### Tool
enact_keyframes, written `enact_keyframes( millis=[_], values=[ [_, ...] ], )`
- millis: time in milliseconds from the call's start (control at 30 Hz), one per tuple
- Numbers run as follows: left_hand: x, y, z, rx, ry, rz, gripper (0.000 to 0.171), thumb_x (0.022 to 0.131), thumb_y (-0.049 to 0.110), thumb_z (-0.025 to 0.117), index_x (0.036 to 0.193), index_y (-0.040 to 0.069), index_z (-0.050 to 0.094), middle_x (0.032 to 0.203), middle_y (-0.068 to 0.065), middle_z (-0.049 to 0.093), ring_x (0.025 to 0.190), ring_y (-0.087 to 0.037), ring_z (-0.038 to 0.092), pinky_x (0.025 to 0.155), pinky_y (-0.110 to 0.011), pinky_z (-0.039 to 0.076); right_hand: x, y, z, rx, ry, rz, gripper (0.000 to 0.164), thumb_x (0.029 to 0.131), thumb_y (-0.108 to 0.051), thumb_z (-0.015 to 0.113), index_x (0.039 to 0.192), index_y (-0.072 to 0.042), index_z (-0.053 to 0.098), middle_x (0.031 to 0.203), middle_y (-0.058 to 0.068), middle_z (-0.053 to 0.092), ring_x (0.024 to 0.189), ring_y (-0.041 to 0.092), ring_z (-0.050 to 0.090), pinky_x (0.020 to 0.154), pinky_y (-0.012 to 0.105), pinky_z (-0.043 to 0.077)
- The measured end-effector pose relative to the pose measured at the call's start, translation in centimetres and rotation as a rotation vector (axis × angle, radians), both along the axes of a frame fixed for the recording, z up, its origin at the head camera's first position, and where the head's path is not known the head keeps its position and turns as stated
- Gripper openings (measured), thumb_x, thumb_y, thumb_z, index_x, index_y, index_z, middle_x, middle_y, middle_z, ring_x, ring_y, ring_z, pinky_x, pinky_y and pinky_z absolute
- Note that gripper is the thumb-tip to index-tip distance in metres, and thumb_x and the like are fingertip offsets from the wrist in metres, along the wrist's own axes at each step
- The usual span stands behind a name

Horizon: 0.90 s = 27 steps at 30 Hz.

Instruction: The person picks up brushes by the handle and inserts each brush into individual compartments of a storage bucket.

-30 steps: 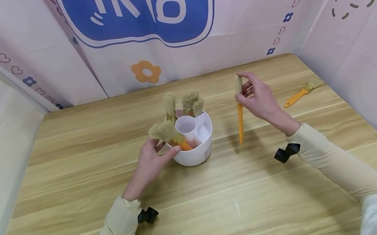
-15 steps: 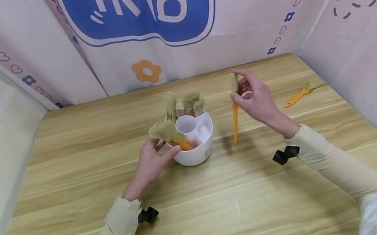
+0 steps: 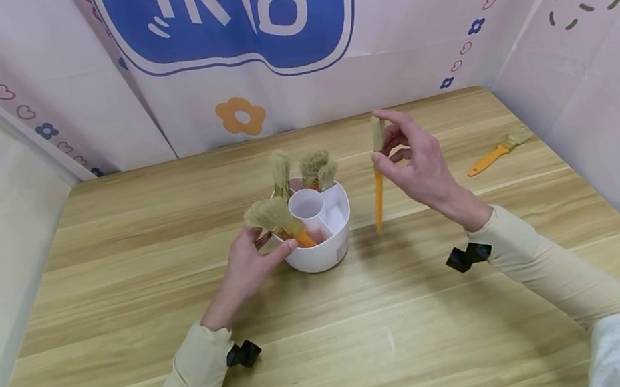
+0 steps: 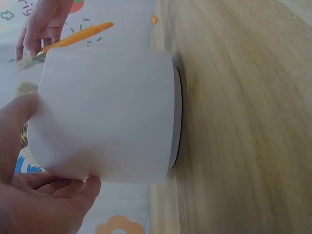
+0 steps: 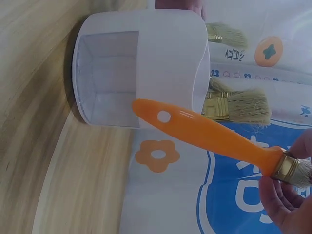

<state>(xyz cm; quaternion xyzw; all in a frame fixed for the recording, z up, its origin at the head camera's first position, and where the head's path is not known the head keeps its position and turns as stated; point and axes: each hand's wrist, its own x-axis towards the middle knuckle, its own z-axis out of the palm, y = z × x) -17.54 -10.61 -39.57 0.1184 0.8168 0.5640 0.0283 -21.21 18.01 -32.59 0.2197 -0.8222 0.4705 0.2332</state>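
Note:
A round white desk organizer (image 3: 318,261) with several compartments stands upright on the table. My left hand (image 3: 248,264) holds it by its left side, thumb on the near rim and fingers around the far-left wall. Several bristle paintbrushes (image 3: 280,174) stand in it, bristles up, one leaning out over the left hand. To its right, my right hand (image 3: 419,159) pinches another paintbrush (image 5: 209,136) at the metal band and bristles. That brush's orange handle points down, its tip above the tabletop. In the right wrist view the handle overlaps the organizer's clear front panel (image 5: 108,80).
One more orange-handled paintbrush (image 3: 490,159) lies on the wooden table (image 3: 336,358) at the right, near the edge. Printed white cloth walls (image 3: 388,73) close off the back and both sides.
My right hand has moved left and slightly away from me with its paintbrush, closer to the organizer. The left hand and the organizer have stayed in place.

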Motion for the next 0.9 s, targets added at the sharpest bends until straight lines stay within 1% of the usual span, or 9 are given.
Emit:
enact_keyframes(
  millis=[200,433,667,900],
  values=[
    [0.0,0.0,0.0,-0.001,-0.009,0.001,0.067,0.08,0.014,0.074,0.136,0.0,0.04,0.139,-0.02,0.046,0.133,-0.032,0.042,0.109,-0.044,0.039,0.1,-0.4,0.3,-0.031,0.047,0.031,0.055,0.078,0.005,0.063,0.13,-0.002,0.048,0.087,0.017,0.056,0.075,0.006,0.055,0.061,0.009,0.051],
    [0.0,0.0,0.0,0.0,-0.004,0.0,0.066,0.08,0.014,0.074,0.136,0.0,0.04,0.139,-0.019,0.047,0.133,-0.032,0.042,0.109,-0.045,0.04,0.4,-0.8,0.9,-0.036,0.109,0.066,0.053,0.078,0.002,0.06,0.129,0.0,0.047,0.089,0.018,0.056,0.077,0.013,0.056,0.063,0.01,0.052],
    [0.0,0.0,0.0,0.003,0.001,0.0,0.066,0.08,0.012,0.074,0.136,0.0,0.041,0.139,-0.019,0.047,0.133,-0.032,0.042,0.109,-0.045,0.04,0.7,-1.5,1.6,-0.06,0.169,0.128,0.053,0.077,0.008,0.061,0.128,0.005,0.045,0.09,0.023,0.053,0.08,0.006,0.055,0.062,0.012,0.053],
    [0.0,0.0,0.0,0.005,-0.003,0.001,0.066,0.08,0.012,0.074,0.136,0.0,0.041,0.14,-0.019,0.046,0.133,-0.032,0.042,0.109,-0.044,0.039,0.7,-2.3,2.2,-0.098,0.201,0.177,0.053,0.077,0.008,0.06,0.128,0.007,0.044,0.09,0.024,0.052,0.079,0.013,0.055,0.062,0.013,0.053]
  ],
)
